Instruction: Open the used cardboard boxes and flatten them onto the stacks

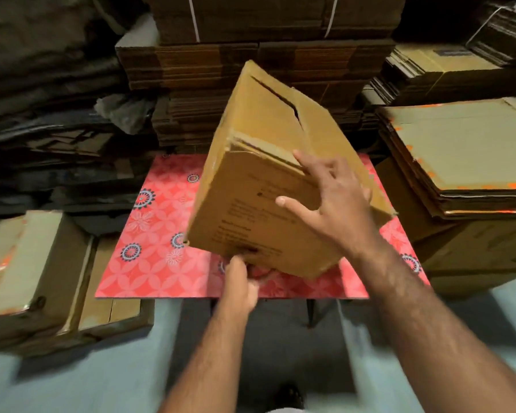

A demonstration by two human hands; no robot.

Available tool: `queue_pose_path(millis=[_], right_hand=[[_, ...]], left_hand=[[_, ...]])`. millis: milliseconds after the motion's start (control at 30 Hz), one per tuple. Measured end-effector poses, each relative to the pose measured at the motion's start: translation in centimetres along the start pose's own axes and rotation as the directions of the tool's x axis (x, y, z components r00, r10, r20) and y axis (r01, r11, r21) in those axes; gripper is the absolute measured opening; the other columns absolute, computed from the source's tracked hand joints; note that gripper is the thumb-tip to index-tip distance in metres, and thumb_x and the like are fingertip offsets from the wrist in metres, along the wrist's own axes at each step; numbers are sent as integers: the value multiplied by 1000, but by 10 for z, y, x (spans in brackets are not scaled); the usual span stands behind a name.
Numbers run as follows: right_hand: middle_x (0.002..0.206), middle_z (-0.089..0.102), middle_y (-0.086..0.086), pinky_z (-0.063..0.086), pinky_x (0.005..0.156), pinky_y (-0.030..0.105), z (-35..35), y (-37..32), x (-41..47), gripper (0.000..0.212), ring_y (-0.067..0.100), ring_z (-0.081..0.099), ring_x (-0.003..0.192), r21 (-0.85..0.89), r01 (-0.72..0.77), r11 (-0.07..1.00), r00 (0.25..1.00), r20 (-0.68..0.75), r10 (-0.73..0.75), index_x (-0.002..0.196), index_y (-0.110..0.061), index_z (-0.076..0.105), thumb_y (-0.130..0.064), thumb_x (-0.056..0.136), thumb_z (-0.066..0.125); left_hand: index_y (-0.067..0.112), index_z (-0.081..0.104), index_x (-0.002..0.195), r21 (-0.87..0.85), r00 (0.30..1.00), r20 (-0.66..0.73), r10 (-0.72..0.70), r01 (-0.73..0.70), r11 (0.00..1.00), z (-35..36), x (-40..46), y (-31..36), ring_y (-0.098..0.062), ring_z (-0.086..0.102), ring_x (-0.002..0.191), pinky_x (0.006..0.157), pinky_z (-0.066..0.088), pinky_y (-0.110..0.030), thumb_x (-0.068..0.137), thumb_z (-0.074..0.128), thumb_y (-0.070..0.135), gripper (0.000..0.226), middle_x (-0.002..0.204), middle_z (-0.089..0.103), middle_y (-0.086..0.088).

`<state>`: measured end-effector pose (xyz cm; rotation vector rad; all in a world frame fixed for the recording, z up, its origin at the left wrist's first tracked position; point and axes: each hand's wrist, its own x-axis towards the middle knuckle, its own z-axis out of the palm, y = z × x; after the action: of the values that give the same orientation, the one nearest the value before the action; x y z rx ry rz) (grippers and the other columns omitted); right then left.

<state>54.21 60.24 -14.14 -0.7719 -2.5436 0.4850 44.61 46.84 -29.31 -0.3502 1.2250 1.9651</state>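
Left grip (241, 280) pinches tilted box (259, 186) bottom edge; right grip (337, 204) splayed flat on side.

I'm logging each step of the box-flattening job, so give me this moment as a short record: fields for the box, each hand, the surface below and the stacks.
box: cardboard box, still box-shaped, tilted, held in the air, flap seam gaping on its upper face
left hand: left hand grips the box's lower edge from beneath
right hand: right hand lies on the printed side, fingers spread
surface below: red patterned mat
stacks: flattened cardboard stack to the right; strapped bundles behind
task state: box not yet flattened
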Motion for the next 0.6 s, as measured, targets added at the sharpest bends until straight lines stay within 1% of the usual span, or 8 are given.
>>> queue_pose_path(millis=[33,100,200,267,367,433,500,600], right_hand=[[141,45,-1,39,100,54,1,-14,8,72,27,47,128,-144,90,986,996,42,-85,152,-51,35,-75,87,57],[150,44,-2,36,102,55,10,-35,19,64,29,45,133,-317,208,925,974,150,-168,150,-52,31,-68,93,56],[157,37,-4,26,110,62,28,-39,19,60,27,36,143,-307,263,915,953,233,-195,150,-52,28,-56,98,58],[161,33,-4,20,114,68,35,-26,17,61,26,31,148,-249,238,939,953,246,-176,153,-52,25,-53,100,56],[166,26,-5,17,115,72,49,-5,6,62,25,26,152,-238,218,946,955,254,-156,156,-54,19,-56,102,48],[169,20,-6,16,115,72,69,5,-4,61,25,22,154,-264,233,936,936,323,-142,158,-54,12,-55,105,42],[171,14,-6,15,115,73,91,13,-15,61,26,17,156,-284,258,923,908,398,-131,159,-54,6,-51,108,39],[171,13,-6,13,113,73,103,21,-17,60,26,17,156,-256,262,931,903,406,-142,160,-53,7,-51,108,37]], left_hand=[[12,64,91,-47,999,-8,-38,38,998,5,-4,-11,-30,64,89,67,61,-49,85,44,-3,25,89,69,-11],[11,58,81,-106,994,-31,-107,103,989,12,-7,-34,-30,64,81,68,61,-48,88,43,-3,22,82,67,-11],[11,54,76,-126,990,-55,-132,124,984,15,-5,-48,-24,64,67,81,58,-49,89,39,-9,28,78,65,-9],[9,55,79,-116,989,-79,-123,114,987,13,2,-49,-29,63,80,90,55,-53,88,37,-13,30,85,65,-12],[7,61,95,-55,985,-125,-117,111,992,2,12,-51,-30,61,96,96,54,-53,86,41,-13,30,99,67,-15],[-1,62,110,17,978,-169,-119,123,992,-6,16,-54,-30,64,99,89,58,-49,86,46,-10,30,111,68,-20],[-5,56,120,110,962,-269,-46,78,991,-13,21,-55,-31,68,101,77,62,-43,87,49,-7,34,118,65,-24],[-1,59,113,307,889,-409,207,-79,949,-21,21,-35,-27,71,81,61,62,-38,91,52,1,23,98,69,-16]])
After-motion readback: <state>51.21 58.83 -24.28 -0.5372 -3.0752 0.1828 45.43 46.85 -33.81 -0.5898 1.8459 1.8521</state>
